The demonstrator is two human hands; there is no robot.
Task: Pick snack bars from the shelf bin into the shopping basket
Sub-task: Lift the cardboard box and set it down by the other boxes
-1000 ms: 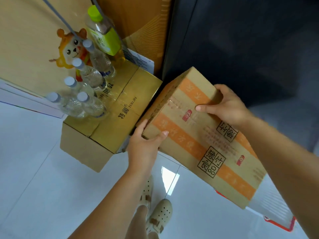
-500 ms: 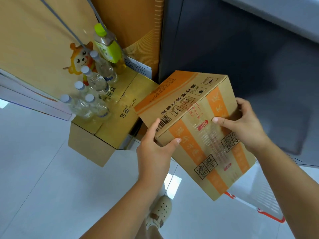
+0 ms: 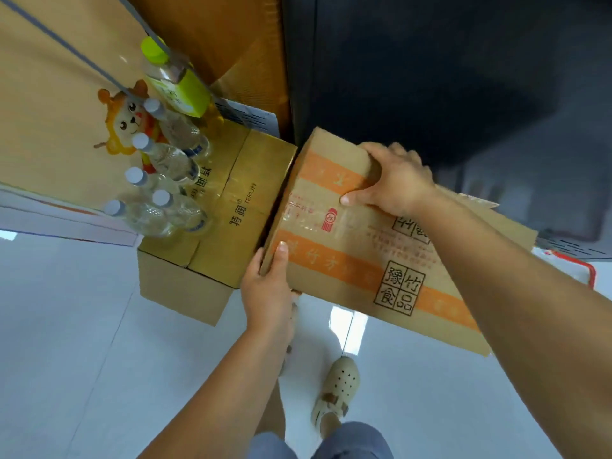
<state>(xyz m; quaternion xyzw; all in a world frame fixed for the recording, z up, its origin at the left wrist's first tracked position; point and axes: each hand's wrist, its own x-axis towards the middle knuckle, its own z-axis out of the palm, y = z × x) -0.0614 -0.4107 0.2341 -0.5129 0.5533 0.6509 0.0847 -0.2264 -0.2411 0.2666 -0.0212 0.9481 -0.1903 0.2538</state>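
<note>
While we stand on the white floor, both our hands hold a cardboard box w/ orange stripes. It's tilted and off the ground, w/ clear tape along its top seam. Left hand grips the near left corner: thumb on top, fingers under the box, hidden. Right hand grips the far edge, thumb flat on top, fingers wrapped over the back. Box's left end sits just beside a gold carton; touching or not, we can't tell. Five clear water bottles + one green-capped bottle stand on that carton. Red-rimmed basket peeks out past the box's right end, mostly hidden. Snack bars: can't see any from here. One beige shoe shows below the box.
</note>
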